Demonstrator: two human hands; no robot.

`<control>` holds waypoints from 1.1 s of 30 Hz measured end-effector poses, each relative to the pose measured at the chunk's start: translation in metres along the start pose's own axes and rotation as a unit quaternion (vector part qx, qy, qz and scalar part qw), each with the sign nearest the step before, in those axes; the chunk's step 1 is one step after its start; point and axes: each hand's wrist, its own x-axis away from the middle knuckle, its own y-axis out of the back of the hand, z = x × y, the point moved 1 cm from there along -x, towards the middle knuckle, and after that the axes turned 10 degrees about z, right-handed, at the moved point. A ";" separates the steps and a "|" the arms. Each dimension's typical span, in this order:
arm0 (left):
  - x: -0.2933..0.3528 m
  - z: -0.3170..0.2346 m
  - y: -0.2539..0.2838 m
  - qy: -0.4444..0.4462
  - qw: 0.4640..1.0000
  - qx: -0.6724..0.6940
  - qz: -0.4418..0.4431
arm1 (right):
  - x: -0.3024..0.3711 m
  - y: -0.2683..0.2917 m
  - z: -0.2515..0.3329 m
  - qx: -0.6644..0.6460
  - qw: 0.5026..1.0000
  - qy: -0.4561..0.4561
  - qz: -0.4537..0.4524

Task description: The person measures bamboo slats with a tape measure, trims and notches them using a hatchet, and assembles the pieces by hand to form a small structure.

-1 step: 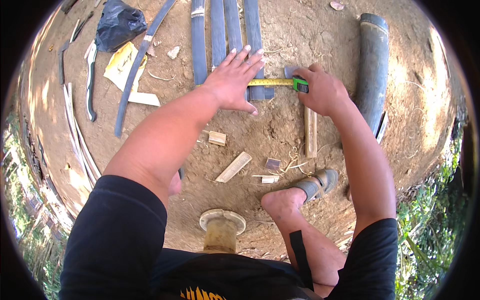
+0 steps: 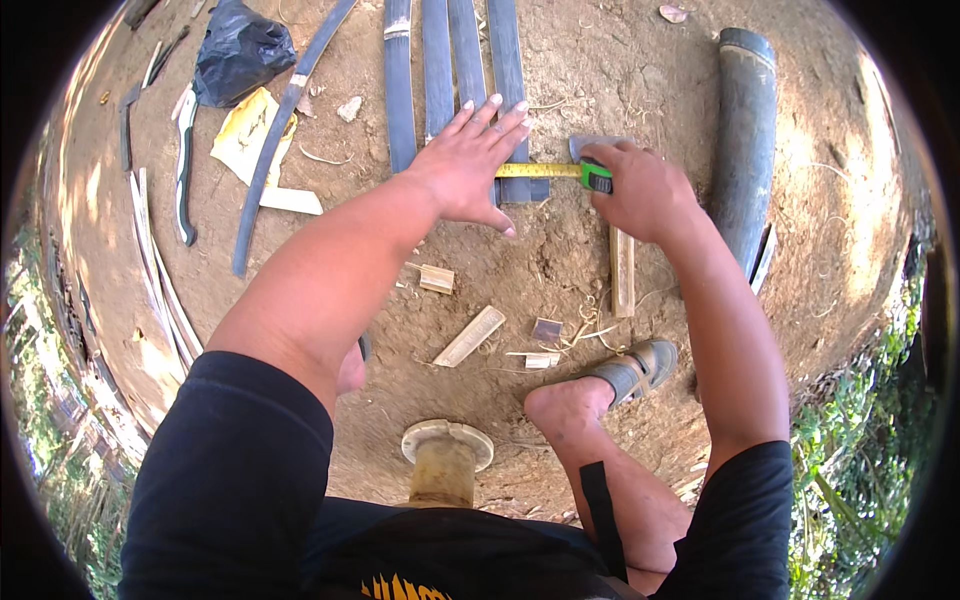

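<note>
The left hand (image 2: 468,165) is lying flat with its fingers spread, pressing down on the dark bamboo slats (image 2: 450,60) that are lying side by side on the dirt ground (image 2: 560,280). Just to its right, the right hand (image 2: 640,190) is curling shut around a green tape measure (image 2: 597,176), and the yellow blade (image 2: 535,170) is stretching across from that hand to under the left fingertips, crossing the slat ends. Beyond the right hand, on its outer side, a thick dark bamboo pole (image 2: 745,140) is lying on the ground. Below the right hand a pale split stick (image 2: 622,270) is resting, with small wood offcuts (image 2: 470,335) scattered nearer the person. Far off to the left of the left hand, a black plastic bag (image 2: 240,50) and a curved knife (image 2: 184,170) are sitting in the dirt.
</note>
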 end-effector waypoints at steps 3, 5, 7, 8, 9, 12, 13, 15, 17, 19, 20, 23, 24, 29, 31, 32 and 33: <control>0.003 0.000 0.002 -0.008 1.000 0.011 0.022 | 0.018 -0.004 0.030 0.001 0.999 0.009 0.052; 0.003 0.001 0.007 -0.017 0.998 0.048 0.030 | 0.023 -0.017 0.043 -0.007 0.996 -0.006 0.087; -0.002 0.003 0.003 -0.021 0.998 0.051 0.017 | 0.025 -0.036 0.049 -0.078 0.989 0.038 0.120; -0.005 0.006 0.001 -0.022 0.998 0.053 0.010 | 0.025 -0.045 0.053 -0.113 0.982 0.060 0.136; -0.005 0.006 0.000 -0.021 0.999 0.045 0.004 | 0.029 -0.057 0.058 -0.148 0.976 0.078 0.137; -0.005 0.004 -0.007 -0.019 0.999 0.034 -0.010 | 0.050 -0.098 0.074 -0.229 0.953 0.130 0.149; -0.007 0.004 -0.009 -0.020 0.999 0.035 -0.016 | 0.058 -0.113 0.078 -0.242 0.947 0.147 0.155; -0.011 0.005 -0.016 -0.017 0.999 0.026 -0.031 | 0.075 -0.132 0.081 -0.272 0.933 0.168 0.166; -0.012 0.005 -0.023 -0.010 0.999 0.009 -0.050 | 0.095 -0.145 0.067 -0.305 0.920 0.172 0.176; -0.009 0.004 -0.022 -0.006 0.999 0.014 -0.050 | 0.108 -0.136 0.048 -0.344 0.919 0.090 0.172; -0.007 0.005 -0.023 -0.001 0.999 0.016 -0.047 | 0.114 -0.121 0.040 -0.349 0.924 0.035 0.155; -0.010 0.002 -0.025 -0.010 0.997 0.019 -0.078 | 0.105 -0.120 -0.019 -0.381 0.923 -0.006 -0.045; -0.012 0.001 -0.024 -0.012 0.996 0.017 -0.085 | 0.096 -0.120 -0.036 -0.353 0.925 0.001 -0.141; -0.013 0.001 -0.026 -0.005 0.996 0.022 -0.084 | 0.047 -0.081 -0.064 -0.183 0.938 -0.124 -0.268; -0.013 0.000 -0.026 -0.004 0.996 0.024 -0.083 | 0.031 -0.080 -0.067 -0.173 0.935 -0.154 -0.268; -0.014 -0.002 -0.025 -0.003 0.996 0.025 -0.083 | 0.027 -0.082 -0.068 -0.166 0.933 -0.170 -0.269; -0.014 -0.002 -0.024 -0.004 0.996 0.025 -0.084 | 0.021 -0.090 -0.069 -0.135 0.931 -0.169 -0.294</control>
